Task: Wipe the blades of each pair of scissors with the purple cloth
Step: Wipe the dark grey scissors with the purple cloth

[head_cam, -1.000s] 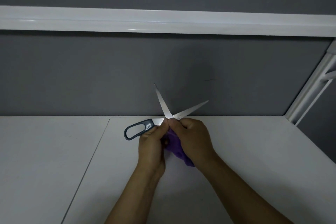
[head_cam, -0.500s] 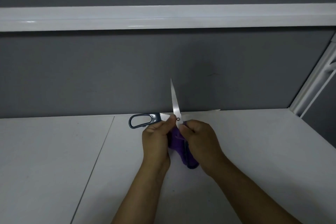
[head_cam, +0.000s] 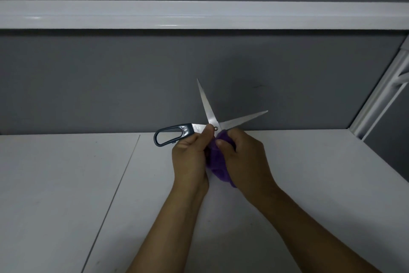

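One pair of scissors (head_cam: 207,106) with a dark grey handle loop is held above the white table, its two steel blades spread wide, one pointing up, the other up and to the right. My left hand (head_cam: 190,153) grips the scissors just below the pivot, the loop sticking out to its left. My right hand (head_cam: 243,159) holds the bunched purple cloth (head_cam: 218,162) pressed against the base of the right blade. The second handle is hidden behind my hands and the cloth.
The white table (head_cam: 66,184) has a seam running diagonally on its left part. A grey partition wall (head_cam: 110,84) with a white rail stands behind, and a white frame post (head_cam: 380,91) rises at the right.
The right blade, nearly flat and hidden half a second ago, has swung back up into view, so the blades are spread again. My right hand with the cloth has moved up to the pivot.
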